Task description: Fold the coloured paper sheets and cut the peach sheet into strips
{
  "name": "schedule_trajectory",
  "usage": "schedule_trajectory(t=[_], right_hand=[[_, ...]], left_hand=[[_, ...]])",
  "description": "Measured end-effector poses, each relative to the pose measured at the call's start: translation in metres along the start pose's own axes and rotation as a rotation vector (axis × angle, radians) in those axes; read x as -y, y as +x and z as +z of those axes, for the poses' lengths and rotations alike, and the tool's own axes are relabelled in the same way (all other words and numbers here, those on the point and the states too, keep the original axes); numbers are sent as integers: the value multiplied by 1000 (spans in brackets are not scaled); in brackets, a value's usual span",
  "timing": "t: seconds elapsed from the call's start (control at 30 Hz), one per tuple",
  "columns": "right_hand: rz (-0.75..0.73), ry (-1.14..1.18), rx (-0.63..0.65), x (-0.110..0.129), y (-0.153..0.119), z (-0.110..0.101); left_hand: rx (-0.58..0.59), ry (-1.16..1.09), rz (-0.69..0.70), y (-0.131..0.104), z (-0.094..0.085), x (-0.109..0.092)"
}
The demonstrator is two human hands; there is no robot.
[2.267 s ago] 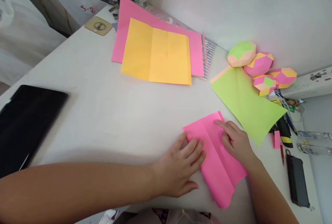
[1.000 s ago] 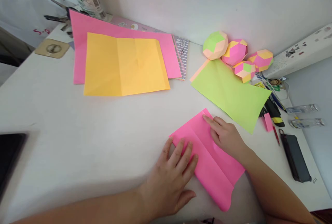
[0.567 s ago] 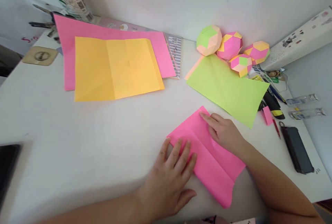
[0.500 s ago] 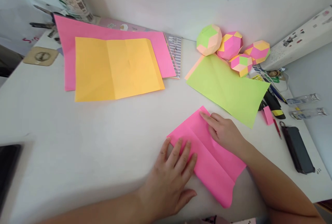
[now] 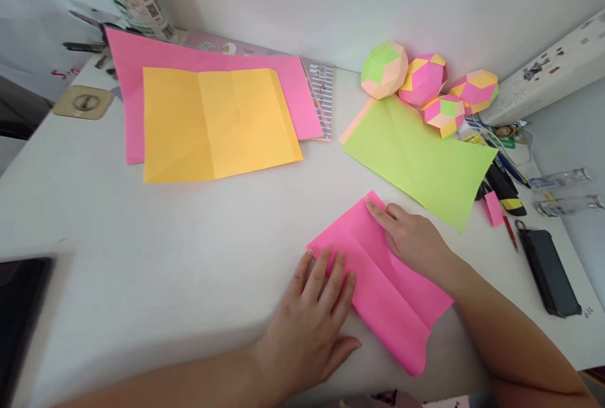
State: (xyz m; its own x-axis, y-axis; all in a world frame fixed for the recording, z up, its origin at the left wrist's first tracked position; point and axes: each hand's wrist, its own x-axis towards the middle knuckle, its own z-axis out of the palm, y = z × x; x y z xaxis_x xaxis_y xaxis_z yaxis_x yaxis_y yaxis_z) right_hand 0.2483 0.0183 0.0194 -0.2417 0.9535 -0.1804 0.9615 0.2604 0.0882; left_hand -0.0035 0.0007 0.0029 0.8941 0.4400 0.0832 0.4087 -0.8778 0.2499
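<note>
Diagonally in the head view, a hot-pink, lengthwise-creased paper sheet lies on the white desk, close to the near edge. Its long axis slants from far left to near right, the rounded, bulging end pointing toward that edge. The left hand is spread wide, fingertips on the sheet's left side, gripping nothing. The right hand rests its extended index finger by the far corner, other fingers curled; whether they pinch paper, I cannot tell.
</note>
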Motion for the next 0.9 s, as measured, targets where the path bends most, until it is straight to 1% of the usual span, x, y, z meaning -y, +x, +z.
schedule_trajectory(t=[0.2, 0.27, 0.43, 0.7, 0.9], right_hand=[[-14, -6, 24, -2, 1, -6], [-27, -11, 15, -3, 1, -6], [-47, -12, -19, -5, 1, -4], [-82, -6, -38, -6, 1, -4], [-104, -22, -67, -6, 1, -2]], left_hand=[[-95, 115, -83, 0, -1, -8], [-94, 135, -112, 0, -3, -10], [-50, 154, -162, -1, -5, -12], [-79, 152, -144, -2, -5, -10], [-67, 154, -157, -3, -4, -10]])
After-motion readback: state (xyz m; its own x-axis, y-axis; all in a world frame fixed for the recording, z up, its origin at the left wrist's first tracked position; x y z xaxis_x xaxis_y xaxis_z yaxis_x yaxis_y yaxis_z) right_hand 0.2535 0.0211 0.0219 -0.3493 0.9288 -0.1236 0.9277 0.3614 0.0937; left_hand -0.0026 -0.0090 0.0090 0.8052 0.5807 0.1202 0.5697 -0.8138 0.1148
